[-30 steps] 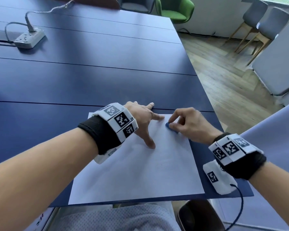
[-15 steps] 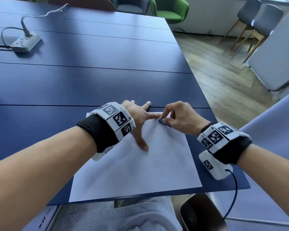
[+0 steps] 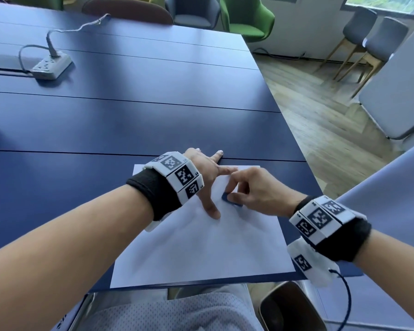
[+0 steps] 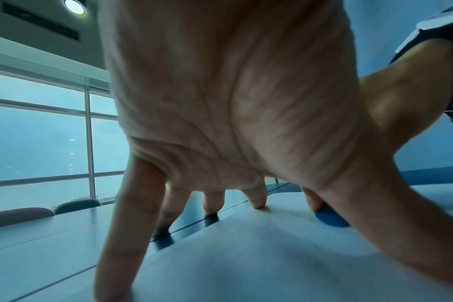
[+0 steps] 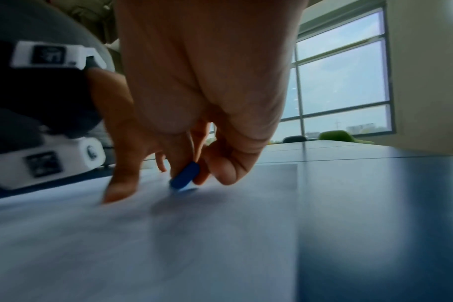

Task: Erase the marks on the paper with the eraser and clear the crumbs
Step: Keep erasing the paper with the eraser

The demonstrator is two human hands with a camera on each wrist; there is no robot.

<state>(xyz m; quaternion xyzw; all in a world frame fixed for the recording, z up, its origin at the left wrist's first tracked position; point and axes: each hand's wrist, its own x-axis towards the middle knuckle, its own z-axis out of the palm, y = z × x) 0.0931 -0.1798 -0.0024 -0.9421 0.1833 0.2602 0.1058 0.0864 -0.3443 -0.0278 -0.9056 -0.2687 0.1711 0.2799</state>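
A white sheet of paper (image 3: 201, 247) lies on the blue table near its front edge. My left hand (image 3: 209, 180) presses the sheet's far part flat with spread, straight fingers, the thumb pointing back toward me. My right hand (image 3: 246, 189) pinches a small blue eraser (image 3: 231, 199) and holds it against the paper just right of the left thumb. The eraser (image 5: 185, 176) stands on edge between thumb and fingertips in the right wrist view. From the left wrist it shows as the eraser (image 4: 330, 217) beyond the thumb, with tiny dark crumbs on the paper (image 4: 246, 245). No marks are visible.
A white power strip (image 3: 52, 64) with its cable sits at the table's far left. The table's right edge (image 3: 294, 139) drops to a wooden floor with grey chairs (image 3: 373, 41). A green chair (image 3: 246, 20) stands beyond the far end.
The right hand has slid the eraser back toward me along the paper, from beside the left index fingertip to beside the thumb. The left hand stays pressed in place.
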